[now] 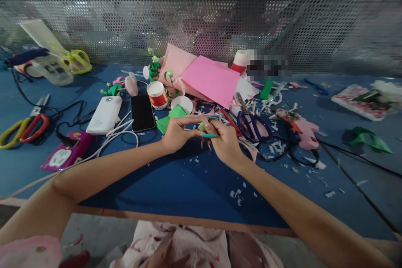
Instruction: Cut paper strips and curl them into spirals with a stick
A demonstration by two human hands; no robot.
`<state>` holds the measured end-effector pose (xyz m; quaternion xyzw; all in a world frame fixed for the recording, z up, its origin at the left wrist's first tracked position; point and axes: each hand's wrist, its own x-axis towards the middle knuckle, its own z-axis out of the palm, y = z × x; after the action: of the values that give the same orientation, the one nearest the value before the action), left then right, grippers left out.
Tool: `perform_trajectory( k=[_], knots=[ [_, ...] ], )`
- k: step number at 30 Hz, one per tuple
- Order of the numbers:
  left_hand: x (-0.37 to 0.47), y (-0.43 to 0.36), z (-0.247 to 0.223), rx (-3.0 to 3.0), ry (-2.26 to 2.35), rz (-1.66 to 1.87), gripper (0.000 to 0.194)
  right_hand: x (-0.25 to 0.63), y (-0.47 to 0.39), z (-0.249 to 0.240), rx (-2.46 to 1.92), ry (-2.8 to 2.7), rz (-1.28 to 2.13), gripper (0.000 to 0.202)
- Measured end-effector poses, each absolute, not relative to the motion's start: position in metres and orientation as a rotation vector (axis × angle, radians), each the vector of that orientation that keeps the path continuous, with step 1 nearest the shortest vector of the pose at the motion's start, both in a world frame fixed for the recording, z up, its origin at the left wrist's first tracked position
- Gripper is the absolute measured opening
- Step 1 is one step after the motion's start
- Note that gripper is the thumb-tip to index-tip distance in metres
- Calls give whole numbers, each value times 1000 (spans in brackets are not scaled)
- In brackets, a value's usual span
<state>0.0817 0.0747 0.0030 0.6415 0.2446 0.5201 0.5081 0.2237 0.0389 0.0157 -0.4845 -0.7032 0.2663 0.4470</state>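
My left hand and my right hand meet over the middle of the blue table. Between their fingertips is a small light-green paper piece, pinched by the left fingers. My right hand is closed around a slim teal thing whose end sticks out towards the left; its kind is not clear. Just behind my left hand lies a folded green paper sheet. Navy-handled scissors rest beyond my right hand, beside pink paper.
Left of my hands are a black phone, a white power bank, cables, a purple box and red-and-yellow scissors. A small tub stands behind. At right, a pink glue gun lies among paper scraps. A perforated metal screen borders the back.
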Motion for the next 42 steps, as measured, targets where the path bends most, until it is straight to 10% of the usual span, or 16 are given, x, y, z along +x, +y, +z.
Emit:
perform_trajectory(
  k=[42],
  knots=[
    [80,63,6,2086,696,1211,35,221,34,21,-1219,-1741,580,35]
  ],
)
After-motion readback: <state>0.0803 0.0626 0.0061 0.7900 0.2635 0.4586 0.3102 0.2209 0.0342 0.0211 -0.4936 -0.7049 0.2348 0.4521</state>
